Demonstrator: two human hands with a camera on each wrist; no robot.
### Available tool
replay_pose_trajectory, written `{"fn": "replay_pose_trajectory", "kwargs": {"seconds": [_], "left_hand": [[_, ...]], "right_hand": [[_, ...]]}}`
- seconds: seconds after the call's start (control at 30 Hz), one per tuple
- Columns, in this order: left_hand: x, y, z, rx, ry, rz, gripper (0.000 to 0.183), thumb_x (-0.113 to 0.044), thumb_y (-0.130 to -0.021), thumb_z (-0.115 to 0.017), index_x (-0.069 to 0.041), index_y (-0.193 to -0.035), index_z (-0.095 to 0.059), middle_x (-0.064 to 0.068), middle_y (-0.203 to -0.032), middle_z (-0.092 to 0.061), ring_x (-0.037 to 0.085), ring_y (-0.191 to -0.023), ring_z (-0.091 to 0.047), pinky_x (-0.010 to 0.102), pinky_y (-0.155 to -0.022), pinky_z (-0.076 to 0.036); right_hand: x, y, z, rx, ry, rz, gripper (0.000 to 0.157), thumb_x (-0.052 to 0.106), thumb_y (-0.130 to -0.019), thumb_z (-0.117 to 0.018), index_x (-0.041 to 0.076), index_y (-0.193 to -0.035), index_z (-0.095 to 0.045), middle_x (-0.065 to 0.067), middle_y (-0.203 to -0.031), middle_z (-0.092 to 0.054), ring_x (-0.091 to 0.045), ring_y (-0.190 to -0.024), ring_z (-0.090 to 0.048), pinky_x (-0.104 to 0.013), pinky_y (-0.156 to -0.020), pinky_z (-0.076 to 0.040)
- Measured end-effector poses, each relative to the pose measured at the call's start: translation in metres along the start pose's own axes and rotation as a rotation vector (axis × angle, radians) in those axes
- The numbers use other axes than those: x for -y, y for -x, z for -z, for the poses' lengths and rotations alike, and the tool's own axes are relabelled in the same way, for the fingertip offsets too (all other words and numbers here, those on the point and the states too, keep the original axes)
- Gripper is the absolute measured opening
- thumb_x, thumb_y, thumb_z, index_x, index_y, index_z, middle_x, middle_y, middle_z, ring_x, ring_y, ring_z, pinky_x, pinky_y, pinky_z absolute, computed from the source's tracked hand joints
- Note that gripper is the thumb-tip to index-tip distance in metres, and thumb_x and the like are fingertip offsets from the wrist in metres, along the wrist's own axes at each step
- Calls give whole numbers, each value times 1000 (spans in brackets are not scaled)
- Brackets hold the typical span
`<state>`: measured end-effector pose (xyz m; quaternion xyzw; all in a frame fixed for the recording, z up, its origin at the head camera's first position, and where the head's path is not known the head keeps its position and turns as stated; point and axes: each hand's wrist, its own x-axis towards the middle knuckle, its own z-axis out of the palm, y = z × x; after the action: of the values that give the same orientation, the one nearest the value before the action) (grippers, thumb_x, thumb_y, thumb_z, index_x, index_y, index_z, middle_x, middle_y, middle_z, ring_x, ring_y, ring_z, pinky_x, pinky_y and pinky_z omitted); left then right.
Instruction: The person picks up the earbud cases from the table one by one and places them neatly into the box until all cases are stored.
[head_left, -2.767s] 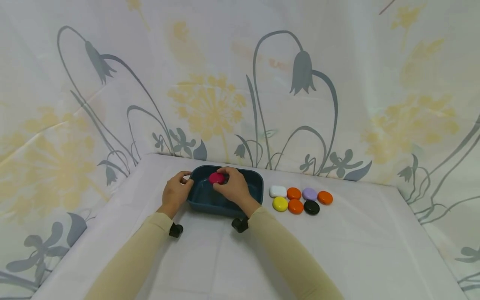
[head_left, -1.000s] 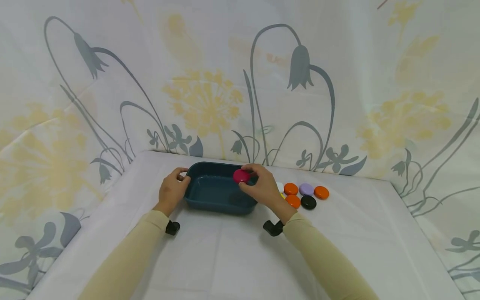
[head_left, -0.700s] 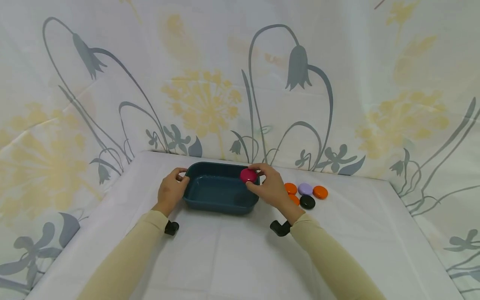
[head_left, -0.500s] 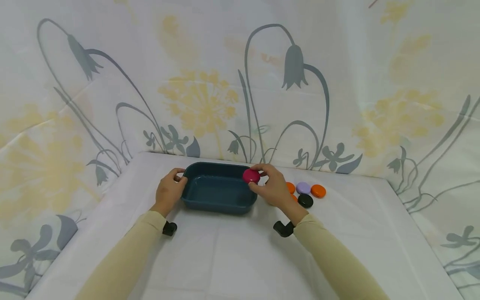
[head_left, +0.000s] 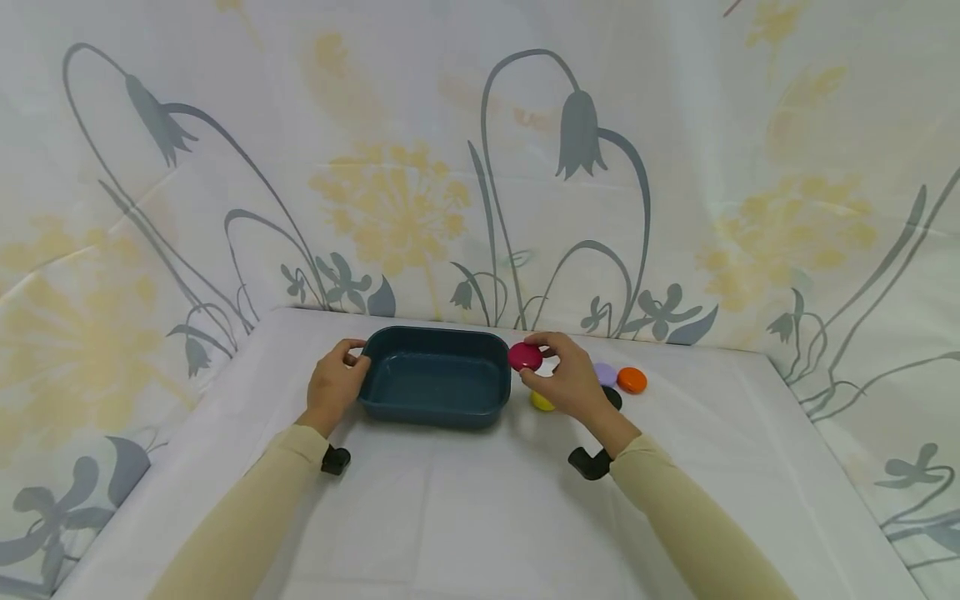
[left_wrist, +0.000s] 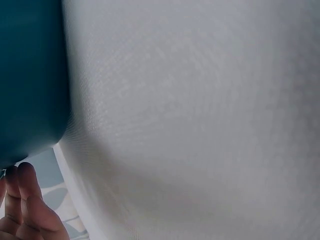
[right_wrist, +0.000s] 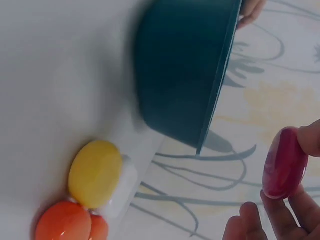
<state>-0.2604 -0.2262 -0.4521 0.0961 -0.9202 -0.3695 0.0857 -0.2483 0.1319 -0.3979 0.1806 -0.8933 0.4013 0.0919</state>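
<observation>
A dark teal rectangular dish (head_left: 435, 415) stands on the white-covered table, bare inside. My left hand (head_left: 334, 383) grips its left end, thumb at the rim; in the left wrist view the fingertips (left_wrist: 27, 175) meet its outer wall. Just beyond the dish's right rim, my right hand (head_left: 572, 379) pinches a glossy crimson rounded disc (head_left: 525, 357) between thumb and fingers. The right wrist view shows that crimson disc (right_wrist: 286, 162) held up above the table, apart from the dish. Below it on the cloth lie a yellow disc (right_wrist: 96, 174), a white one (right_wrist: 122, 185) and an orange one (right_wrist: 62, 222).
To the right of the right hand sit a lilac disc (head_left: 606, 374), another orange disc (head_left: 632, 381) and a black disc (head_left: 613, 397), the black one partly hidden. A flower-patterned curtain (head_left: 405, 208) closes off the back of the table.
My right hand has carried the crimson disc from inside the dish rightward, past its right rim, now covering some of the other discs. The left hand stays at the dish's left end.
</observation>
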Motion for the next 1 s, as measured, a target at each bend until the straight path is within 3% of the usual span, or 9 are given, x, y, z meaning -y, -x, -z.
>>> {"fn": "replay_pose_trajectory", "kwargs": {"seconds": [0.37, 0.7, 1.0], "left_hand": [[-1, -2, -1, 1, 0, 11, 40, -31, -95, -47, -19, -133, -53, 8, -104, -61, 24, -82, -55, 29, -65, -41], [1, -1, -2, 3, 0, 19, 39, -30, -96, -48, -19, -133, -53, 9, -105, -62, 23, -82, -54, 29, -65, -41], [2, 1, 0, -12, 7, -9, 39, -31, -95, -47, -19, -132, -55, 8, -102, -62, 22, -77, -54, 29, -62, -41]], "right_hand": [[-23, 11, 20, 12, 78, -29, 43, 16, -80, -72, 6, -120, -60, -11, -123, -61, -30, -107, -56, -49, -89, -49], [-50, 23, 36, 10, 124, -62, 42, 17, -81, -72, 7, -121, -60, -12, -123, -60, -32, -105, -57, -44, -82, -52], [-63, 31, 50, -13, 185, -90, 45, 18, -82, -72, 5, -123, -58, -15, -123, -59, -36, -107, -57, -47, -84, -51]]}}
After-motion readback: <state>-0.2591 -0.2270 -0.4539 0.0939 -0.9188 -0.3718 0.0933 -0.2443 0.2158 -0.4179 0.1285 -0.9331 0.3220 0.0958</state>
